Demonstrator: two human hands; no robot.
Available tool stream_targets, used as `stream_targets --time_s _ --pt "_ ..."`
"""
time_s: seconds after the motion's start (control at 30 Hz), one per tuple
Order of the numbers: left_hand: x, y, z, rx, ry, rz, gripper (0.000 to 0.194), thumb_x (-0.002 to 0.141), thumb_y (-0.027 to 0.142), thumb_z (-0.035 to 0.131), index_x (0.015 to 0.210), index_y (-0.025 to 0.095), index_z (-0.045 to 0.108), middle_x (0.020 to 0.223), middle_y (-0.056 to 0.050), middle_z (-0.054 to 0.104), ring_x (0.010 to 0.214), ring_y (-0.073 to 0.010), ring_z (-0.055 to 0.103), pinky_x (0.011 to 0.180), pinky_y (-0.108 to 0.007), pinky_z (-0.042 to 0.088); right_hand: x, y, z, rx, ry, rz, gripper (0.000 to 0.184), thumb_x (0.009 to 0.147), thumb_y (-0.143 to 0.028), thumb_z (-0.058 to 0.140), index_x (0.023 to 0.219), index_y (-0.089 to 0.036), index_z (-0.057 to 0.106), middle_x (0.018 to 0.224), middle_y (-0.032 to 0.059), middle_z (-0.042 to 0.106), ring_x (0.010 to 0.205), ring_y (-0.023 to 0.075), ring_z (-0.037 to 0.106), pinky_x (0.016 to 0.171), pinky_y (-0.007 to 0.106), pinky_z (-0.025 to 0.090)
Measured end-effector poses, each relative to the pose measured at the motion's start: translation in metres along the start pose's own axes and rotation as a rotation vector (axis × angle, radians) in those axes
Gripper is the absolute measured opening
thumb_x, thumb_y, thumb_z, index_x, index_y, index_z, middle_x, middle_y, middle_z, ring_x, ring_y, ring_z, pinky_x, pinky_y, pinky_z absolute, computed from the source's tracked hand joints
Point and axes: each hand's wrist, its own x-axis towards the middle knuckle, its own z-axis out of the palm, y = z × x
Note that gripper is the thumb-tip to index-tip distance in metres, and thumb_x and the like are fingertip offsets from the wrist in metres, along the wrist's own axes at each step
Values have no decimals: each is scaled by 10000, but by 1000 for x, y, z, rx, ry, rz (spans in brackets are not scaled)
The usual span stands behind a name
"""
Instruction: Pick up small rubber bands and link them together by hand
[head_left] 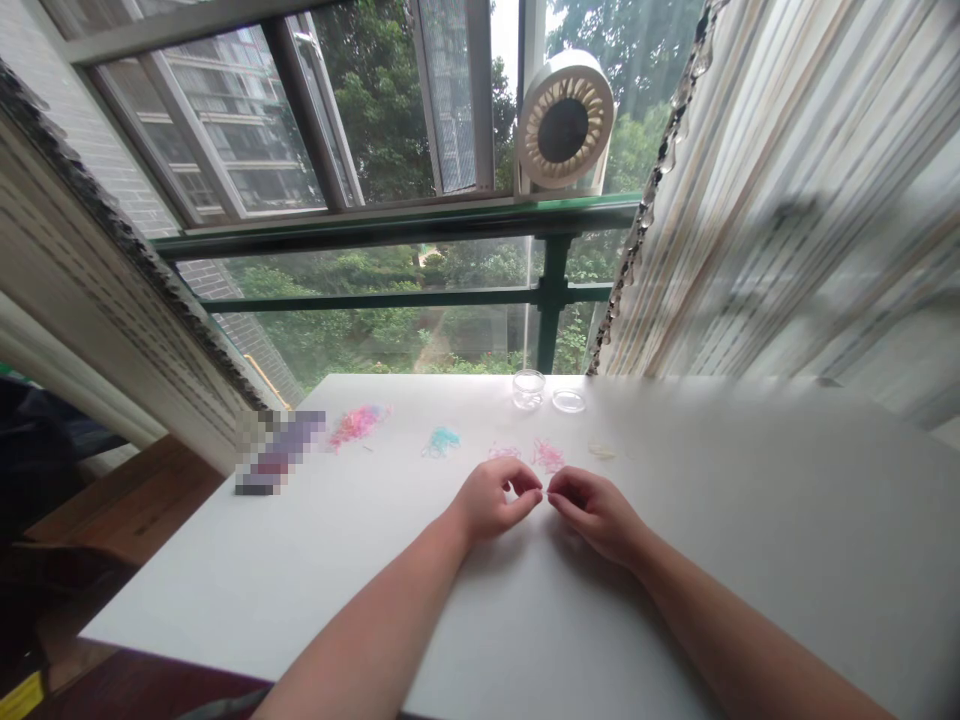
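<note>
My left hand (501, 497) and my right hand (596, 510) meet fingertip to fingertip above the white table. Each one pinches thumb against forefinger; whatever lies between the tips is too small to make out. Just beyond them sit a pile of pink bands (549, 455) and a paler pink pile (504, 452), partly behind my left hand. Further left lie a blue pile of bands (441, 441) and a larger mixed pink and orange pile (358, 425). A few pale yellow bands (601, 451) rest to the right.
A clear round container (529, 390) and its clear lid (568, 401) stand near the back edge of the white table (360, 570). A blurred-out purple item (281, 455) lies at the left edge. Behind are a window with a white fan (564, 125) and curtains (780, 200) on both sides.
</note>
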Motion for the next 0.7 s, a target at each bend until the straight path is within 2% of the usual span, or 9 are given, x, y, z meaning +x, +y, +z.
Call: stream_targets --time_s 0.5,0.7 --pt "1 -2 -1 14 -9 7 85 751 205 550 761 168 626 721 -11 616 674 -107 550 634 -226 411 0 -2 0 -5 -16 12 102 791 -247 497 716 -177 503 601 -25 478 550 107 423 534 229 360" --pt "4 -13 -12 103 35 -41 113 759 218 522 753 174 627 749 -16 630 696 -116 553 651 -230 423 0 -1 -1 -14 -23 17 80 795 -230 489 737 -177 504 613 -26 482 561 107 425 549 227 360"
